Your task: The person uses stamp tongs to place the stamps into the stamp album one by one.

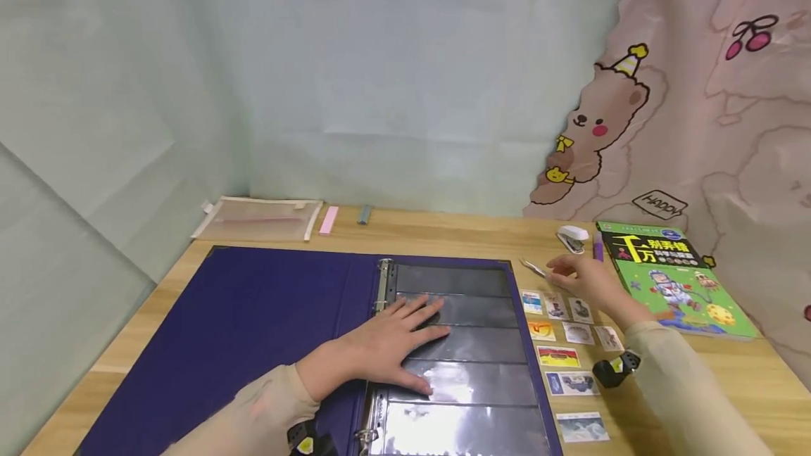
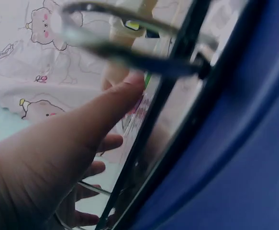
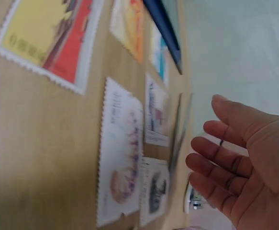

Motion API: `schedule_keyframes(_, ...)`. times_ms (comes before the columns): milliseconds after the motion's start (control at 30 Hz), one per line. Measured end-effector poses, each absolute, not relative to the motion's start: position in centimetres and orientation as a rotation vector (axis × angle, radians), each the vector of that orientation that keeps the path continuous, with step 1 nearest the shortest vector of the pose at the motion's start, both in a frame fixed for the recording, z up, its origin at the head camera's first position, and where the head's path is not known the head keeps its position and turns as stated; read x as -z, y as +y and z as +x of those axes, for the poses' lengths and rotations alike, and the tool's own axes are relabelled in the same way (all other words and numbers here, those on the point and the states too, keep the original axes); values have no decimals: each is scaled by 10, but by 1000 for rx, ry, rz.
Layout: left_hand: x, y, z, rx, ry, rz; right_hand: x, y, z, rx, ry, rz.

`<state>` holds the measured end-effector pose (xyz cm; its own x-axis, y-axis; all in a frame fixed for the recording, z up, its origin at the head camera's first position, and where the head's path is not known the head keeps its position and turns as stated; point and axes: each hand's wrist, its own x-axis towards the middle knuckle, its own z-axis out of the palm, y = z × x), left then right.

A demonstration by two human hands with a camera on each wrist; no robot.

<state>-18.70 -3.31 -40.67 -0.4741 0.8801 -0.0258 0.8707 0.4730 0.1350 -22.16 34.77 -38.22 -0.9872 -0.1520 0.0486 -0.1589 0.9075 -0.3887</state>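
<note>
A blue ring-binder stamp album (image 1: pixel 279 315) lies spread on the table, with a black pocket page (image 1: pixel 469 343) at its right side. My left hand (image 1: pixel 386 347) rests on that page beside the metal rings, fingers spread. In the left wrist view its thumb (image 2: pixel 106 108) extends past a blurred ring (image 2: pixel 129 55). My right hand (image 1: pixel 586 283) hovers by the metal tweezers (image 1: pixel 534 268), fingers slightly bent. The right wrist view shows a gap between the fingers (image 3: pixel 216 158) and the tweezers (image 3: pixel 177 129). Several stamps (image 1: pixel 557 356) lie in rows right of the album.
Behind the right hand are a white stapler (image 1: pixel 573 238), a purple pen (image 1: pixel 598 247) and a green book (image 1: pixel 678 287). At the back left lie a mesh zip pouch (image 1: pixel 260 219), a pink strip (image 1: pixel 329 220) and a small grey block (image 1: pixel 364 214). Hanging cloth borders the table.
</note>
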Motion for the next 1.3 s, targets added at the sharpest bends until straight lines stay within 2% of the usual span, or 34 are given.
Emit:
schedule_keyframes(467, 405, -29, -185, -107, 2636, 1524, 386, 353, -231, -584, -3088, 238)
schedule_keyframes(800, 408, -30, -183, -178, 2630, 1396, 391, 350, -234, -576, -3120, 228)
schedule_keyframes(1300, 408, -31, -183, -168, 2655, 1398, 390, 345, -237, -525, -3152, 198)
